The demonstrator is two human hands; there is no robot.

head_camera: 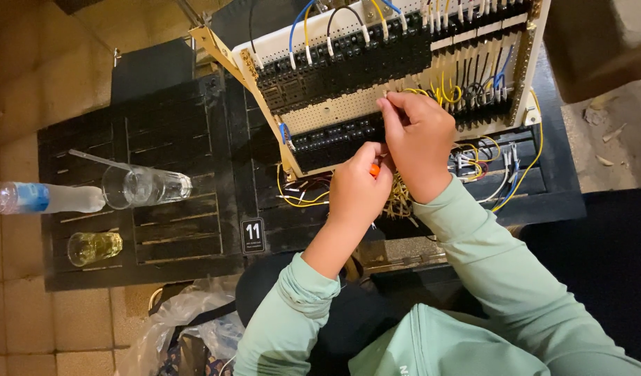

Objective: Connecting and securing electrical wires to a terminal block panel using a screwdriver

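Note:
A white panel with rows of black terminal blocks and blue, yellow, black and white wires leans on a black slatted table. My left hand grips a small tool with an orange handle just below the panel's lower black row. Above it, my right hand pinches something small at that row, beside a bundle of yellow wires; what the fingers hold is hidden. Both arms wear light green sleeves.
On the table's left stand a clear glass with a straw and a small glass of yellowish liquid. A plastic water bottle lies at the left edge. Loose wires trail under the panel. A plastic bag sits on the floor.

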